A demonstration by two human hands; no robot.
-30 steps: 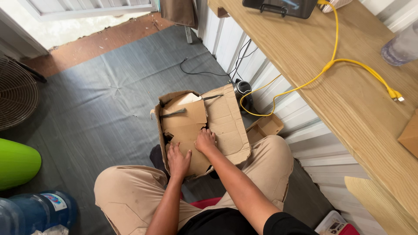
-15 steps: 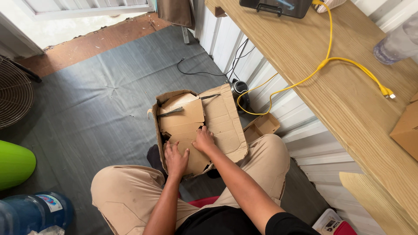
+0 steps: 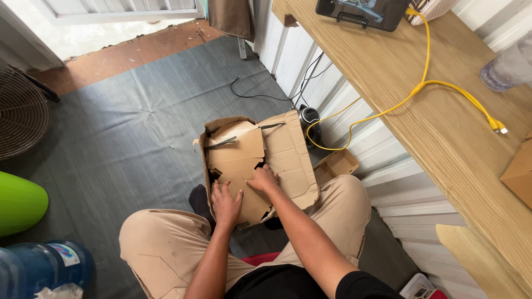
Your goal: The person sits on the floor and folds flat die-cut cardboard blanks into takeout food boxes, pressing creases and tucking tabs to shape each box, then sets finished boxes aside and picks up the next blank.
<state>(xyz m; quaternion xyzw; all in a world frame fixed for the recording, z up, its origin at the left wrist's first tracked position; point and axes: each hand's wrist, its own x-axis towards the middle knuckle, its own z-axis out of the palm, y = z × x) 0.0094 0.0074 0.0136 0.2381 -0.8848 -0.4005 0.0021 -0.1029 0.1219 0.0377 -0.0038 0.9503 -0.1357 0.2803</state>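
An open brown cardboard box [image 3: 291, 160] stands on the floor between my knees, its right flap folded outward. Loose cardboard pieces [image 3: 235, 152] lie stacked inside it. My left hand [image 3: 226, 202] lies flat with fingers spread on the lower cardboard piece near the box's front edge. Just to its right, my right hand [image 3: 263, 180] has its fingers curled on the edge of a cardboard piece in the middle of the box. A thin dark strip [image 3: 221, 144] rests on the upper piece.
A smaller open cardboard box [image 3: 335, 165] sits by my right knee against the corrugated wall. The wooden bench [image 3: 399, 83] on the right carries a yellow cable [image 3: 443, 88] and a plastic bottle [image 3: 507, 69]. At left are a fan [image 3: 19, 113], a green object [image 3: 19, 202] and a blue water jug [image 3: 39, 268].
Both hands stay on the cardboard in the box, almost where they were. The view has shifted only slightly.
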